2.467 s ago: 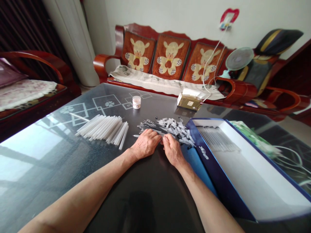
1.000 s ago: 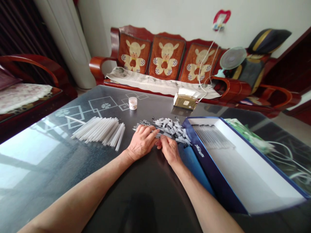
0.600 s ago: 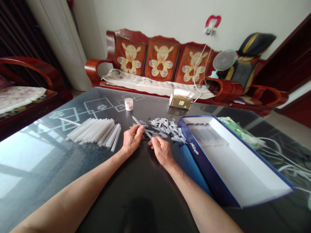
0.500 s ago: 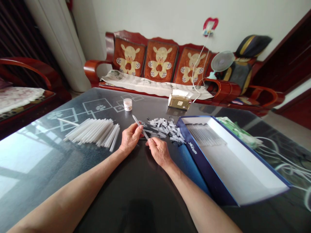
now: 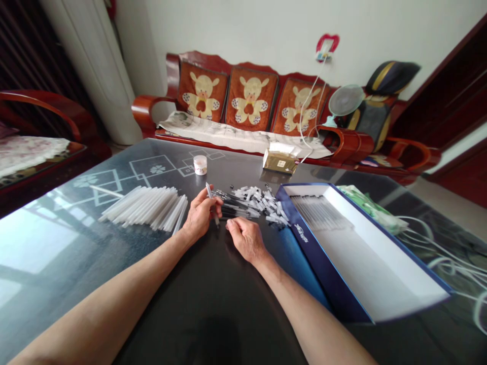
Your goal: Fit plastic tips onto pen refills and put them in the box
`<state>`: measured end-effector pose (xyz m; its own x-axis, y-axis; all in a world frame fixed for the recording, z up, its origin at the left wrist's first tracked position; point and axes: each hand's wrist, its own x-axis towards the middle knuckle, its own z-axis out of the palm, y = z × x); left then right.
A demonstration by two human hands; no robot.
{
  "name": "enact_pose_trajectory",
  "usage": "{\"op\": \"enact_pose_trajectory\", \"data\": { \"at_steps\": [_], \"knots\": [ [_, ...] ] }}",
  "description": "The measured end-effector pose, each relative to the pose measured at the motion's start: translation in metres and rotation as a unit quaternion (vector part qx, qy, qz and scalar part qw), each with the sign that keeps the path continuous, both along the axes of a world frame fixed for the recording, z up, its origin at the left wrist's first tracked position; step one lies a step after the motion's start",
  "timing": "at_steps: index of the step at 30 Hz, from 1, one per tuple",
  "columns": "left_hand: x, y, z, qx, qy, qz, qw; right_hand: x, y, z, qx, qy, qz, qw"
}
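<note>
L hand is gripping black gel pen near-upright; R hand is resting loosely curled, empty, just near of pen pile.

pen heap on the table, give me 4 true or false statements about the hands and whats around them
1. The left hand holds a slim pen tilted up between fingers and thumb. True.
2. The right hand grips a pen too. False: it shows nothing held and sits beside the heap of pen parts.
3. Translucent tubes lie side by side left of the hands. True.
4. The open blue-edged box is empty. False: clear tubes lie at its far end.
</note>
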<state>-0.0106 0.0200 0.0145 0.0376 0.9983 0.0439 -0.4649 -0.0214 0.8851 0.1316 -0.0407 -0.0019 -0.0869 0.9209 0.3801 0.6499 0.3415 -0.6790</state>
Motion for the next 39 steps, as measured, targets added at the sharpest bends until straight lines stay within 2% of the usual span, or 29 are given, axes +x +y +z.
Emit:
{"op": "enact_pose_trajectory", "data": {
  "at_steps": [9, 11, 13, 14, 15, 17, 20, 23, 25, 27, 30, 35, 39],
  "knots": [
    [-0.001, 0.009, -0.007, -0.003, 0.048, -0.043, 0.998, 0.004, 0.003, 0.001, -0.009, 0.042, -0.007, 0.999],
    [-0.002, 0.010, -0.009, 0.019, 0.088, -0.042, 0.995, 0.005, 0.003, 0.000, -0.020, 0.055, -0.012, 0.998],
    [-0.004, 0.009, -0.010, 0.084, 0.176, -0.017, 0.981, 0.004, 0.003, -0.001, -0.026, 0.081, -0.018, 0.996],
    [-0.005, 0.008, -0.011, 0.134, 0.237, 0.006, 0.962, 0.004, 0.003, -0.002, -0.027, 0.100, -0.023, 0.994],
    [-0.005, 0.006, -0.012, 0.192, 0.305, 0.033, 0.932, 0.003, 0.003, -0.003, -0.025, 0.122, -0.030, 0.992],
    [-0.006, 0.001, -0.013, 0.305, 0.433, 0.092, 0.843, 0.003, 0.002, -0.003, -0.008, 0.153, -0.050, 0.987],
    [-0.004, -0.007, -0.015, 0.383, 0.562, 0.090, 0.727, 0.015, 0.005, 0.004, 0.069, 0.111, -0.096, 0.987],
    [-0.001, -0.013, -0.017, 0.410, 0.627, 0.049, 0.660, 0.046, 0.012, 0.018, 0.150, -0.024, -0.151, 0.977],
    [0.000, -0.015, -0.017, 0.419, 0.647, 0.034, 0.637, 0.070, 0.017, 0.027, 0.140, -0.110, -0.189, 0.966],
    [0.001, -0.015, -0.017, 0.422, 0.658, 0.024, 0.623, 0.090, 0.020, 0.032, 0.110, -0.178, -0.209, 0.955],
    [0.000, -0.016, -0.017, 0.423, 0.664, 0.013, 0.616, 0.100, 0.020, 0.030, 0.067, -0.255, -0.186, 0.946],
    [-0.002, -0.015, -0.018, 0.421, 0.661, 0.012, 0.622, 0.084, 0.012, 0.017, 0.028, -0.359, -0.177, 0.916],
    [-0.001, -0.015, -0.019, 0.417, 0.648, 0.005, 0.637, 0.080, 0.012, 0.012, 0.029, -0.376, -0.186, 0.907]
  ]
}}
